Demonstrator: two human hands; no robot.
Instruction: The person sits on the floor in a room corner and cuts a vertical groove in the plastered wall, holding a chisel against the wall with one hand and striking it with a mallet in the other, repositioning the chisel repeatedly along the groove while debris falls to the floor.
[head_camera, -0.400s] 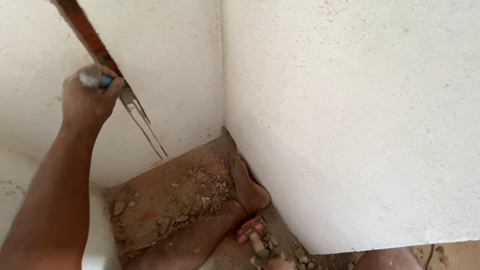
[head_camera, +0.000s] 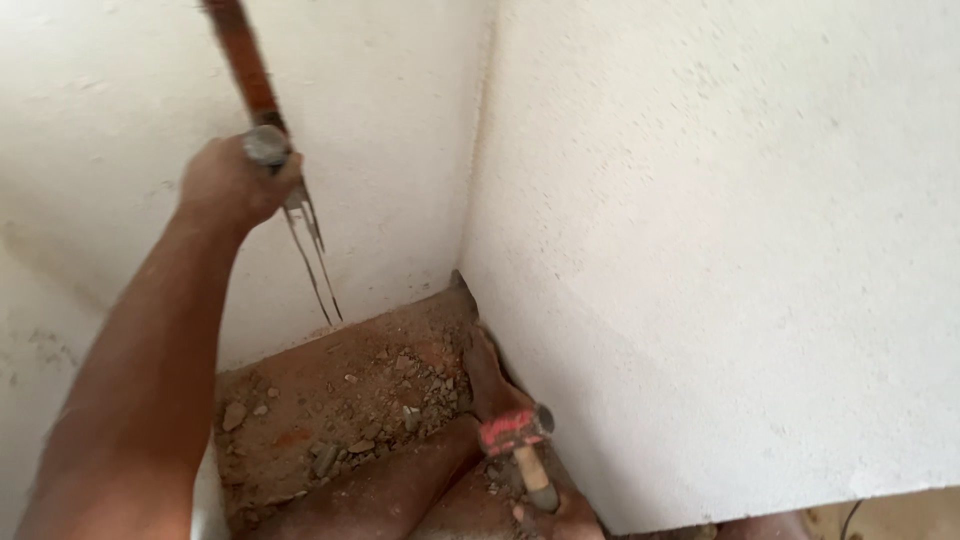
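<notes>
Chisel (head_camera: 262, 140), long, rust-orange shaft, held high against the left white wall (head_camera: 110, 90); left hand (head_camera: 235, 185) fisted fully around it, no gap showing. Long axis runs steep, top leaning up-left out of frame. 2 thin dark lines (head_camera: 318, 265) run from just under the fist down-right toward the dirt floor (head_camera: 330, 400); tip or scored marks, cannot tell. Hammer (head_camera: 522, 445), red-wrapped head, pale wooden handle, sits low right by the corner, well apart from chisel, below and right of it. Right hand mostly hidden at bottom edge; grip on handle cannot be judged. Bare foot (head_camera: 485, 375) rests on rubble (head_camera: 420, 390) beside right wall (head_camera: 720, 250).
</notes>
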